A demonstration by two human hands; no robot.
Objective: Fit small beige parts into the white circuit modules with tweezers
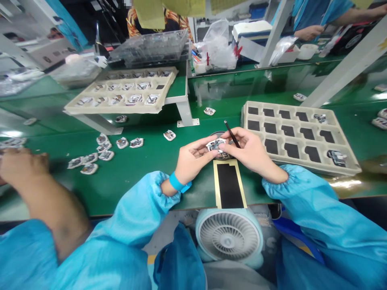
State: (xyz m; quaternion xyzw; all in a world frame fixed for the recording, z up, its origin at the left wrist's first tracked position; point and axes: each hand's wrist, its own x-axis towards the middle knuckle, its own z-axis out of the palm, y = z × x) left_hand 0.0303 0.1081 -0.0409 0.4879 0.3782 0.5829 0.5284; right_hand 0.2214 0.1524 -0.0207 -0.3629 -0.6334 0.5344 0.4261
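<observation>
Between the fingers of my left hand [192, 157] is a small white-edged electronic module [215, 144] with a circuit board in it. My right hand [249, 149] grips a thin black pen-like tool [232, 135], its tip pointing up and to the left. The right fingertips also touch the module's right edge. Under both hands lies a dark round holder [231, 154], mostly hidden. A black rectangular pad on a yellow-bordered sheet [229, 183] lies just in front of it, at the bench edge.
To the right a cream tray [299, 155] has mostly black-bottomed pockets and a few boards. Another tray with modules [121, 106] sits on a raised green shelf. Loose modules [90, 158] lie on the left. A fan [228, 237] stands below the edge. A co-worker's arm [39, 181] reaches in from the left.
</observation>
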